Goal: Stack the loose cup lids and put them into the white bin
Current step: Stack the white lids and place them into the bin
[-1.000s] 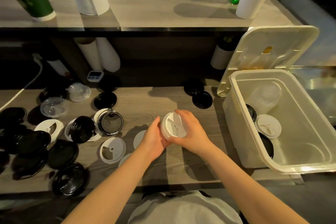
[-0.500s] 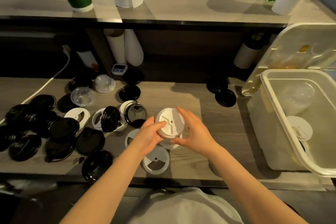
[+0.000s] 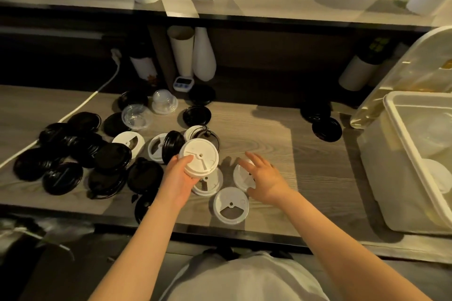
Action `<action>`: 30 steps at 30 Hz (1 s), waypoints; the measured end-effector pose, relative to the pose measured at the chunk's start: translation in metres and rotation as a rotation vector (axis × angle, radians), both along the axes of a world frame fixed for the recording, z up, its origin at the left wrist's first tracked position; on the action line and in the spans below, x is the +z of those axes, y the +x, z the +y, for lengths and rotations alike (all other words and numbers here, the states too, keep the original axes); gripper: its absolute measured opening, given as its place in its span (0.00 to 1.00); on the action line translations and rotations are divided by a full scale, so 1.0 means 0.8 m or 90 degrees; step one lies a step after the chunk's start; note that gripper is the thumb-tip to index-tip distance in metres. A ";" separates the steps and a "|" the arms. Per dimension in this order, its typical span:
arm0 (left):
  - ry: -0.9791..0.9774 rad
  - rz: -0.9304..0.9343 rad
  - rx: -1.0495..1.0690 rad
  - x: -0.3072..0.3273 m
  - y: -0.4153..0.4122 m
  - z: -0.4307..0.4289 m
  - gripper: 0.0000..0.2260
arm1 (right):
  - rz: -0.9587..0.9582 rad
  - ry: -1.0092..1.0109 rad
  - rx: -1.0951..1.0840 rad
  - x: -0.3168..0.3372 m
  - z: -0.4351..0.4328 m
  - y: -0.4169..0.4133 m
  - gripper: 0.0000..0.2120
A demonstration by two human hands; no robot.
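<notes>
The left hand [image 3: 179,178] grips the white lid stack [image 3: 198,157] from below and the side, thumb on the near edge of the top lid. The stack is tilted toward the camera and held clear of the counter [image 3: 269,124].

The right hand [image 3: 264,178] has released the stack, which it was steadying half a second ago. It is now spread, fingers straight, over a loose white lid [image 3: 238,176] lying flat on the counter. Whether the fingertips touch that lid cannot be determined.

The hands are apart. The stack is carried by the left hand alone.

Two more white lids lie close by: one partly under the held stack [image 3: 208,184] and one nearer the counter edge [image 3: 231,205]. Further white lids sit among the black lids [image 3: 107,156] to the left, with clear dome lids [image 3: 164,102] behind them.

The white bin [image 3: 381,178] stands open at the far right, well apart from both hands, with lids already visible inside.

Assessment: the release marks a return to collection. The stack is not finished, and the lid below the right hand is the probable next addition. Transfer to the bin is not yet due.
</notes>
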State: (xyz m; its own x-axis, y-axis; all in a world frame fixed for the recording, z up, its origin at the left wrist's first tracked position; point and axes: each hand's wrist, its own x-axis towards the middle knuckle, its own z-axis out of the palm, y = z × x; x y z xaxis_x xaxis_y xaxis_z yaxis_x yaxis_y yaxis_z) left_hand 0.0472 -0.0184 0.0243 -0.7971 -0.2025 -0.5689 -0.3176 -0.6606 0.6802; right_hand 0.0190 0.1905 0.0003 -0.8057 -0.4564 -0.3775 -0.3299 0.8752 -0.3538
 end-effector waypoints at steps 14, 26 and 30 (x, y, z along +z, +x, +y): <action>0.016 -0.022 0.031 -0.007 0.016 -0.004 0.12 | 0.052 0.113 0.246 -0.019 -0.030 0.044 0.45; -0.034 -0.035 -0.031 -0.002 0.002 0.015 0.13 | 0.052 -0.320 -0.137 0.044 -0.004 0.021 0.42; -0.021 -0.062 -0.092 0.006 -0.002 0.045 0.11 | 0.079 -0.373 -0.169 0.055 -0.008 0.013 0.40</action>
State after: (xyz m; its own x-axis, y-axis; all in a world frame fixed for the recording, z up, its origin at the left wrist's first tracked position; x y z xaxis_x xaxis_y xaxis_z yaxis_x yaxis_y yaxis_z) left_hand 0.0457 0.0176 0.0292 -0.7603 -0.1093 -0.6403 -0.4737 -0.5811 0.6617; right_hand 0.0293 0.1843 0.0447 -0.9412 -0.3371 -0.0231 -0.1982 0.6060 -0.7704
